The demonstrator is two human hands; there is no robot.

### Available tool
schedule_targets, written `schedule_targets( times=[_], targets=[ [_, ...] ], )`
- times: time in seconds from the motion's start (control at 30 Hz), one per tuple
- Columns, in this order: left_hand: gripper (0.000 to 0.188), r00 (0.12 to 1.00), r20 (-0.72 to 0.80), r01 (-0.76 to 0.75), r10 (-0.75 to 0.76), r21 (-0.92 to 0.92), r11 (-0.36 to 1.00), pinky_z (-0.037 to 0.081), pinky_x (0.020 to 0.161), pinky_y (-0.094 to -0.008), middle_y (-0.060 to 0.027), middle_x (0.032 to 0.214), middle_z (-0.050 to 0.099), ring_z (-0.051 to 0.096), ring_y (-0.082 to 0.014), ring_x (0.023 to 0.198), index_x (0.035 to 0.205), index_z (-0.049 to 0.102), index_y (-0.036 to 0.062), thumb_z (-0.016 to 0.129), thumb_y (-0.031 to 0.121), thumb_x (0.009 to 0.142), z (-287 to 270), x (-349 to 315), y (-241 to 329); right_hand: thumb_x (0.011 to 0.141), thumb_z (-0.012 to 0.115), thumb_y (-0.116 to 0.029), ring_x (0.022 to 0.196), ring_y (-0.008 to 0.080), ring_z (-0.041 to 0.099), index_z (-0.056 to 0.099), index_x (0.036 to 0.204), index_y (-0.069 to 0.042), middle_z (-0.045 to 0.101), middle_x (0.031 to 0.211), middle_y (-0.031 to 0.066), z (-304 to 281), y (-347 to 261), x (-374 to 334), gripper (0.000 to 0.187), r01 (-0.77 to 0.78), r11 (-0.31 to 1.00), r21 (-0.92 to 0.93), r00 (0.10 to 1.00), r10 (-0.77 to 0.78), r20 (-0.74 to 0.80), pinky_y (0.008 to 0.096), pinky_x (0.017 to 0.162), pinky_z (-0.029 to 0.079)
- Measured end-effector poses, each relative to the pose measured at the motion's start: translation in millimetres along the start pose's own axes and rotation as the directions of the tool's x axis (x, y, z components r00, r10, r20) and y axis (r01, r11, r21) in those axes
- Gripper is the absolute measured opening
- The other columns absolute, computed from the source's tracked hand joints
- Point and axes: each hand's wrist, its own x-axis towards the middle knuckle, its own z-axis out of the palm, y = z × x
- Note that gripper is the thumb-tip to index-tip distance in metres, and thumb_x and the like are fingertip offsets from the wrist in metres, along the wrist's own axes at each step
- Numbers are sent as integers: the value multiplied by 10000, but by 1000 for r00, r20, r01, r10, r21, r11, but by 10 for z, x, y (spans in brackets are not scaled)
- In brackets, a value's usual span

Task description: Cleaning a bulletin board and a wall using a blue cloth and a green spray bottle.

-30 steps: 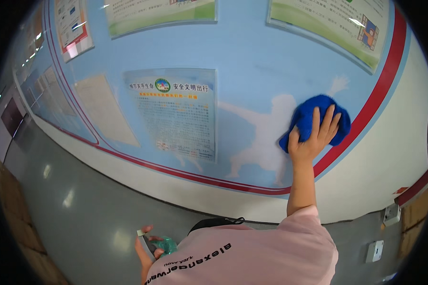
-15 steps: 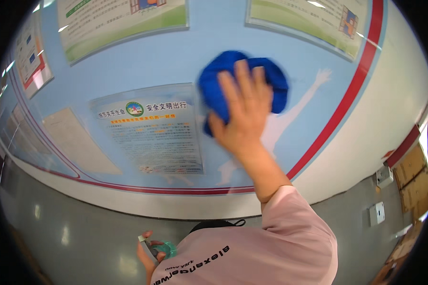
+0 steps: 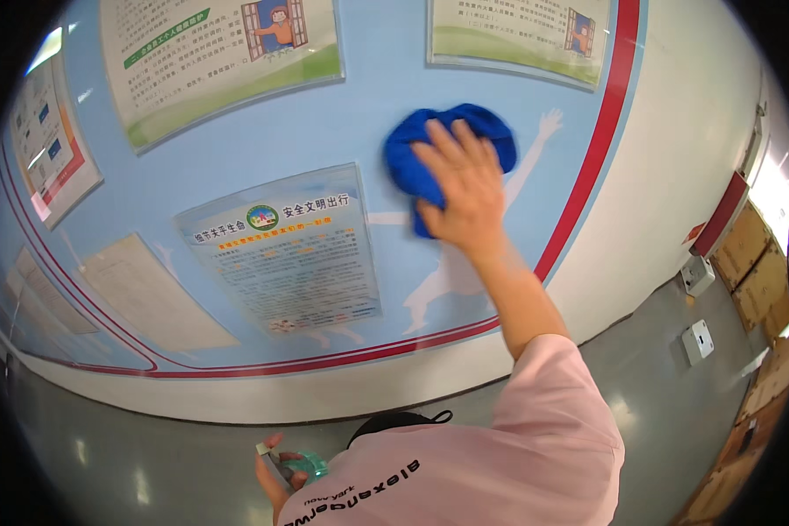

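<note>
My right hand presses a bunched blue cloth against the light blue wall panel. Its fingers lie stretched over the cloth, which spreads out past them at the top and left. A pale running-figure print shows beside and below the cloth. Low at my left side, my left hand is closed around what looks like a spray bottle, with a teal see-through body and a greyish upper part. My body hides some of it.
A framed notice hangs left of the cloth, and two green-edged posters are higher up. A red stripe borders the panel. At the right, white boxes stand by brown cartons on the grey floor.
My right hand and the cloth have slid right along the panel, farther from the notice's edge. The view has shifted a little. My left hand keeps its hold low at my side.
</note>
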Motion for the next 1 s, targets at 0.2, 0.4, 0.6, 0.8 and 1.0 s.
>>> schedule_targets(
  times=[0.2, 0.4, 0.6, 0.8, 1.0],
  targets=[
    [1071, 998, -19, -54, 54, -27, 998, 413, 520, -236, -50, 1190, 502, 610, -150, 759, 1260, 470, 10, 797, 703, 511, -279, -66, -74, 654, 677, -84, 1265, 346, 474, 625, 1174, -78, 546, 1338, 108, -489, 727, -456, 523, -192, 948, -253, 976, 158, -148, 485, 1041, 355],
    [1022, 991, -65, -123, 119, -64, 990, 427, 549, -252, -57, 1216, 492, 601, -158, 777, 1277, 448, 0, 781, 673, 584, -449, -59, -211, 831, 627, -145, 1282, 376, 446, 570, 1219, 48, 527, 1337, 187, -525, 867, -643, 437, -552, 811, -193, 815, 476, -329, 420, 1073, 339],
    [876, 975, 202, 82, -96, 74, 994, 430, 578, -247, -75, 1227, 491, 583, -149, 790, 1266, 471, 31, 818, 527, 632, -375, 155, 92, 702, 697, -148, 1276, 369, 457, 605, 1157, 33, 525, 1338, 179, 0, -104, -21, 498, -240, 964, -113, 951, 210, -229, 485, 1043, 356],
    [829, 921, 379, -89, 87, -13, 996, 404, 558, -223, -50, 1219, 510, 562, -124, 811, 1256, 495, 49, 837, 473, 631, -89, 243, 351, 594, 740, -177, 1274, 327, 464, 610, 1188, -105, 509, 1374, 106, 45, -280, -40, 613, -59, 998, 2, 998, 59, 11, 479, 991, 391],
    [906, 956, 288, 47, -56, 40, 998, 457, 608, -259, -88, 1208, 497, 600, -161, 792, 1283, 465, 65, 867, 494, 595, -207, 195, 277, 686, 609, -180, 1333, 406, 363, 542, 1277, -67, 439, 1424, 162, -172, 702, -589, 606, -233, 956, -179, 956, 192, -219, 545, 1074, 263]
  ],
)
